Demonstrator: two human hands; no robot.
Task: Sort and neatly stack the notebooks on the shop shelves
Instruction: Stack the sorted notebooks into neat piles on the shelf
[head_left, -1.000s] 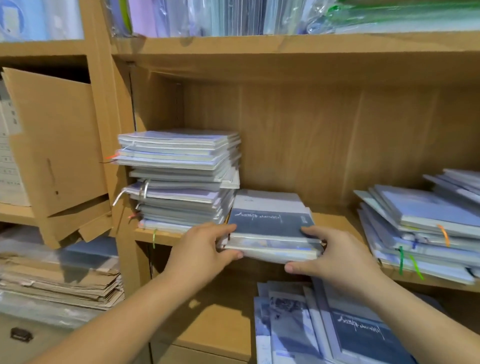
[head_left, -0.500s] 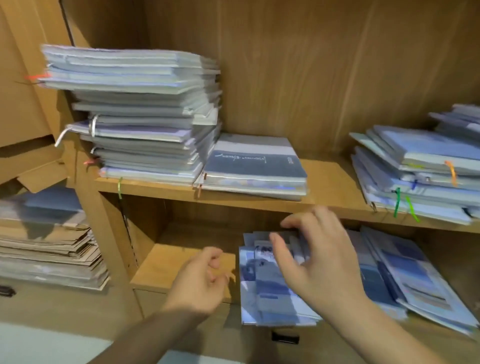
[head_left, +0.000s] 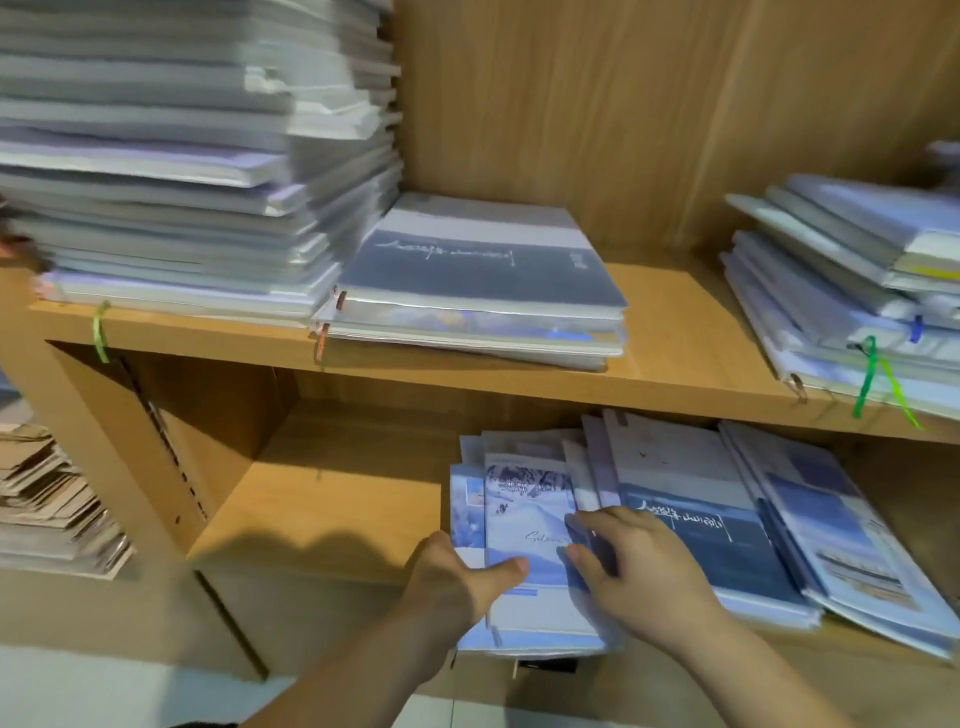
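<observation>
On the lower shelf (head_left: 322, 519) lies a loose, fanned pile of blue and white notebooks. My left hand (head_left: 457, 577) grips the left edge of the snow-scene notebook (head_left: 524, 519) on top, thumb across its cover. My right hand (head_left: 634, 566) rests on the same notebook's right edge, fingers bent, next to a dark blue notebook (head_left: 696, 525) with white script. On the upper shelf (head_left: 670, 322) a short stack of matching dark blue notebooks (head_left: 478, 280) lies beside a tall grey-white stack (head_left: 197, 171).
A slanted, untidy stack of notebooks (head_left: 852, 280) with green ribbons sits at the upper shelf's right end. More notebooks (head_left: 831, 525) fan out to the right on the lower shelf. Flattened cardboard (head_left: 47, 504) is piled in the left compartment. The lower shelf's left half is bare wood.
Both hands left the dark blue stack on the upper shelf, dropped to the lower shelf and took hold of the snow-scene notebook. The view tilted down and moved closer.
</observation>
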